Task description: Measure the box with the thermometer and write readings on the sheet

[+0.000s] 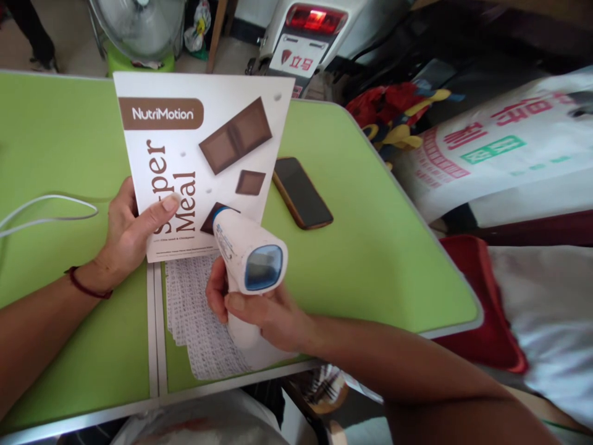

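My left hand [131, 225] pinches the flat, white, chocolate-printed card [204, 154] by its edge, upper left of centre, while my right hand [269, 314] wraps the white, gun-shaped plastic device [243, 250] at centre, whose nose, if tilted, might knock the card loose.

Smooth printed card, low sheen, on NutriMotion panel [217, 142]; matt white plastic on handheld device [238, 244], glossy window [264, 267]; glossy, glass-like face on phone [303, 193]. Faintly shiny, smooth finish on counter [370, 259], metal-look edging [155, 346]. Matt paper for printed sheets [204, 337]; creased plastic for sack [486, 148].
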The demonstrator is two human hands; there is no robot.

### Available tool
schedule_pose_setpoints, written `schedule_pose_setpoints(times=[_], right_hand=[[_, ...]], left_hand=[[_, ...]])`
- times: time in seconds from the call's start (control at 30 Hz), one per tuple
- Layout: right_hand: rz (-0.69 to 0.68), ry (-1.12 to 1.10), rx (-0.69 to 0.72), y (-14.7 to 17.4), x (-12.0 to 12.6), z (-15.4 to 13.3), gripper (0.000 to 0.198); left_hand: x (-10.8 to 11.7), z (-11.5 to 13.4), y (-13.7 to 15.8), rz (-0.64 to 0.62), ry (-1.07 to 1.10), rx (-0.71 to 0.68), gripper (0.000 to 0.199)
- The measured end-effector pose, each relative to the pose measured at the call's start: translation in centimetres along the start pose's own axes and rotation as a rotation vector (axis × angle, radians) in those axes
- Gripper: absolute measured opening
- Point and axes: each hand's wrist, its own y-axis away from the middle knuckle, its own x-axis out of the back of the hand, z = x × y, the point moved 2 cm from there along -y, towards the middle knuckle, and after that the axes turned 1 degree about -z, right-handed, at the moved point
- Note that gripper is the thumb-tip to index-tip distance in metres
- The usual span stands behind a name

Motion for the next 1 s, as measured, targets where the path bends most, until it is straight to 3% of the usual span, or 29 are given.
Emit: schedule_pose_setpoints(times=[1.0], right_hand=[[-0.016, 0.062, 0.016, 0.0, 0.07, 0.24, 0.038]], left_hand=[[0.1, -0.09, -0.03, -0.012, 0.011, 0.002, 0.049]])
